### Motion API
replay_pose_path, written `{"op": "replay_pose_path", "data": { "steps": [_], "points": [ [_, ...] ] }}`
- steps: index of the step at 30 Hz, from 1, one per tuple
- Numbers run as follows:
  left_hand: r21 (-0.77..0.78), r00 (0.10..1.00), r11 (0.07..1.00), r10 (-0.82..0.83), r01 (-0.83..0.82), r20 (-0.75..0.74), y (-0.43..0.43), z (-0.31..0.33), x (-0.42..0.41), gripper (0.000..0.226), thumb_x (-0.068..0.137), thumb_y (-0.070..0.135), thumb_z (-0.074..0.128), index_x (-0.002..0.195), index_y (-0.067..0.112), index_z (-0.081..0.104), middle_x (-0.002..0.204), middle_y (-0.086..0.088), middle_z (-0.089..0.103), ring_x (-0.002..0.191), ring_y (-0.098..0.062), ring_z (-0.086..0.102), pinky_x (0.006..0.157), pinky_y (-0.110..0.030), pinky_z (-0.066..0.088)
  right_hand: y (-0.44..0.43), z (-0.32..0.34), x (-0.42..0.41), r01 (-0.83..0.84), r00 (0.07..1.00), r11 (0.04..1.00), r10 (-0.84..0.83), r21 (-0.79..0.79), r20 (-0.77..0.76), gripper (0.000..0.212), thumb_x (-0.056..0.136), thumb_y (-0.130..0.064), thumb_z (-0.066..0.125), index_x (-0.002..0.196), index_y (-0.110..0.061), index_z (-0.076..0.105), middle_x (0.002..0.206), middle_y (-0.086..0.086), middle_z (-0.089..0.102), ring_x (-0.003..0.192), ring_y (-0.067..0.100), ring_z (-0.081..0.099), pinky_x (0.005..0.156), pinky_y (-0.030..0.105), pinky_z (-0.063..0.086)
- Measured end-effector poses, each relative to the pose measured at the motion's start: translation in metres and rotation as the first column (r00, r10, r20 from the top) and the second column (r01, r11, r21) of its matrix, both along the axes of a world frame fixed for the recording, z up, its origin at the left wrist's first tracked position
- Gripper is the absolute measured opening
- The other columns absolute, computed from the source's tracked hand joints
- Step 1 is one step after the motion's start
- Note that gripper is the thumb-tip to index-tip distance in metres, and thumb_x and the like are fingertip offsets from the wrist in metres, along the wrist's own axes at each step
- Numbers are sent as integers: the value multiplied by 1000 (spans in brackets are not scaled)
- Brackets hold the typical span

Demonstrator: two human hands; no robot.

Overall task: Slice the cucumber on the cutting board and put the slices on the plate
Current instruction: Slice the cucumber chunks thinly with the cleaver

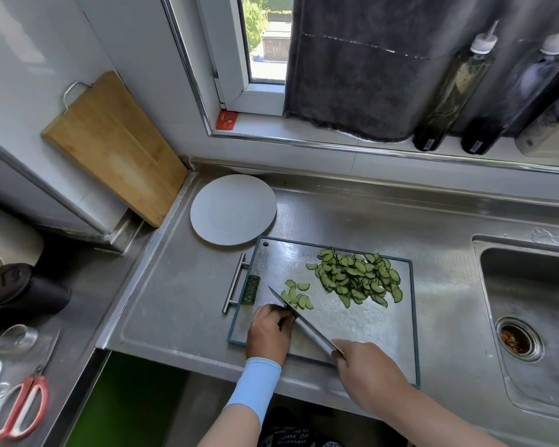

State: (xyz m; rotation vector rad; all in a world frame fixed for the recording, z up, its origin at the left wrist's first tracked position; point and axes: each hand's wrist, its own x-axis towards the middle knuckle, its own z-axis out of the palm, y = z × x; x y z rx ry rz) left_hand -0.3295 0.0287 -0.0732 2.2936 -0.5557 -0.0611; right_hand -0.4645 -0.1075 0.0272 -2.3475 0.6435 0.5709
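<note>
Most of the cucumber lies as slices (359, 279) on the cutting board (400, 333), one uncut piece (251, 289) waits at its left edge and the plate (233, 209) holds none, while the right hand (368, 366) grips the knife (304, 321) and the left hand (268, 330) curls beside the blade, its hold hidden.

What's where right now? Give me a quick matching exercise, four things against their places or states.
Things:
1. plate
2. knife
3. slice pile
4. wooden board

Places or states:
A. propped up, far left
B. gripped by the right hand
C. no slices on it yet
D. on the right half of the cutting board

Pairs: 1-C, 2-B, 3-D, 4-A
</note>
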Motion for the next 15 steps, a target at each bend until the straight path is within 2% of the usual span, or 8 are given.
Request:
{"op": "replay_pose_path", "data": {
  "steps": [8, 15],
  "points": [
    [-5, 1000, 1000, 6, -6, -4, 0, -1, 2, 14, 72, 5, 81, 81, 15, 75, 81, 4, 65, 78, -8, 54, 76, -4, 34, 1, -1, 2, 15, 1000, 1000, -15, 12, 8, 32, 103, -28, 38, 71, -23, 42, 66, -1, 53, 60, 14, 45, 54, 29, 30],
    [-14, 1000, 1000, 19, -19, -9, -1, -5, 2, 13, 71, 7, 82, 80, 15, 76, 80, 3, 67, 76, -14, 61, 74, -13, 43, 0, -1, 5, 20, 1000, 999, -20, 24, -2, 32, 102, -27, 38, 70, -23, 43, 65, -2, 52, 58, 13, 43, 55, 28, 32]
  ]
}}
